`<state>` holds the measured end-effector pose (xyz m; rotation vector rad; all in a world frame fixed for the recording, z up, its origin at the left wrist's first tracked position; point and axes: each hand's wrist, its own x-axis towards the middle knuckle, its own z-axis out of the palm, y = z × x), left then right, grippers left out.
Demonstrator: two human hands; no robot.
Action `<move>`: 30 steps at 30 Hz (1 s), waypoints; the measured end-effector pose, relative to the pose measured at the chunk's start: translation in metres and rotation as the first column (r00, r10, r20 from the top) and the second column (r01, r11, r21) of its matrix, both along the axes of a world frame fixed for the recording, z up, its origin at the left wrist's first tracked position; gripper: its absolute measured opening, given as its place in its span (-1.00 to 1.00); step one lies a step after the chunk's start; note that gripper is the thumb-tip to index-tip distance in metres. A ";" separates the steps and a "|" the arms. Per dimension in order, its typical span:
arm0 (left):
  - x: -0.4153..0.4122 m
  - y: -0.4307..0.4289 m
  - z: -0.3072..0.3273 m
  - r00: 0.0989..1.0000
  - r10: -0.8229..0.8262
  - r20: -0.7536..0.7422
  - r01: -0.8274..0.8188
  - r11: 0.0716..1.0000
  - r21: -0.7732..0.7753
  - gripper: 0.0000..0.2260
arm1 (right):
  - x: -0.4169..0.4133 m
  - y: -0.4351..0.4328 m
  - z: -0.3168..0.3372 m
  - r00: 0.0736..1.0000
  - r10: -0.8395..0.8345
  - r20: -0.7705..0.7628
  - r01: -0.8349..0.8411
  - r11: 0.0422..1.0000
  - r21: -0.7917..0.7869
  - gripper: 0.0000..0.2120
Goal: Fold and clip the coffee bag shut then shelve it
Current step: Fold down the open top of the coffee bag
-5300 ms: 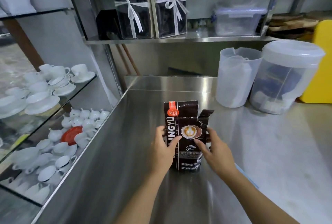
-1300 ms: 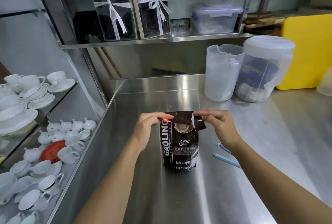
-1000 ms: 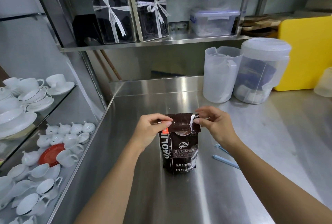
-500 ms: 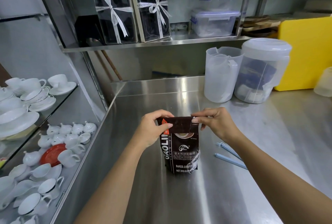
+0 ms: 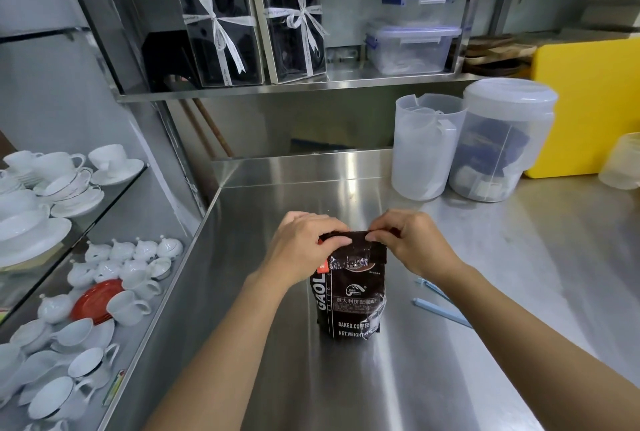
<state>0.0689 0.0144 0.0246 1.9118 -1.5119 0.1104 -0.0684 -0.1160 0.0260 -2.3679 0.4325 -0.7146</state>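
A dark brown coffee bag (image 5: 353,302) stands upright on the steel counter (image 5: 502,292), its top rolled down towards me into a flat fold. My left hand (image 5: 304,250) pinches the left end of that fold. My right hand (image 5: 412,243) pinches the right end. A light blue bag clip (image 5: 440,309) lies flat on the counter to the right of the bag, partly behind my right forearm. The steel shelf (image 5: 294,86) runs along the wall above the counter.
On the shelf stand two ribboned black gift boxes (image 5: 256,32) and stacked lidded plastic boxes (image 5: 412,46). Two translucent plastic containers (image 5: 471,143) and a yellow board (image 5: 588,101) stand at the counter's back right. Glass shelves with white cups and teapots (image 5: 69,240) are at left.
Both hands have rolled the bag's top further down, so the bag stands shorter and the fold covers the cup picture. The bag and clip stay in place.
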 end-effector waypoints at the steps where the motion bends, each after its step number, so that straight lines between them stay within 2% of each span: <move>1: -0.001 -0.002 0.000 1.000 -0.004 0.023 0.004 1.000 -0.005 -0.90 | 0.001 0.001 -0.001 1.000 0.004 0.009 -0.004 0.999 -0.034 -0.94; 8: -0.008 -0.011 0.000 0.991 0.062 0.116 -0.048 0.991 -0.125 -0.90 | 0.009 -0.003 -0.009 0.997 0.073 0.012 -0.070 0.978 -0.199 -0.93; 11: -0.003 -0.008 -0.002 0.991 0.078 0.110 -0.065 0.991 -0.115 -0.88 | 0.010 -0.006 -0.010 0.998 0.055 0.028 -0.049 0.983 -0.177 -0.88; 14: 0.010 0.001 -0.006 0.992 0.119 0.036 -0.115 0.990 -0.086 -0.90 | 0.009 -0.011 -0.009 0.998 0.043 0.048 -0.036 0.988 -0.148 -0.90; 21: 0.015 0.003 -0.004 0.986 0.162 0.040 -0.158 0.984 -0.079 -0.92 | 0.018 -0.012 -0.007 0.997 0.071 0.042 -0.064 0.988 -0.142 -0.93; 24: 0.019 0.006 0.003 0.985 0.143 0.095 -0.144 0.990 0.004 -0.91 | 0.019 -0.016 -0.001 0.996 0.077 0.034 -0.074 0.995 -0.072 -0.96; 27: 0.011 0.001 0.012 0.996 0.069 0.061 -0.072 0.996 0.045 -0.82 | 0.020 -0.017 0.005 0.994 0.110 -0.015 -0.111 0.991 -0.071 -0.93; 30: 0.001 -0.012 0.012 0.994 0.020 0.104 -0.026 0.998 0.050 -0.91 | 0.022 -0.013 0.009 0.989 0.140 -0.049 -0.143 0.989 -0.045 -0.88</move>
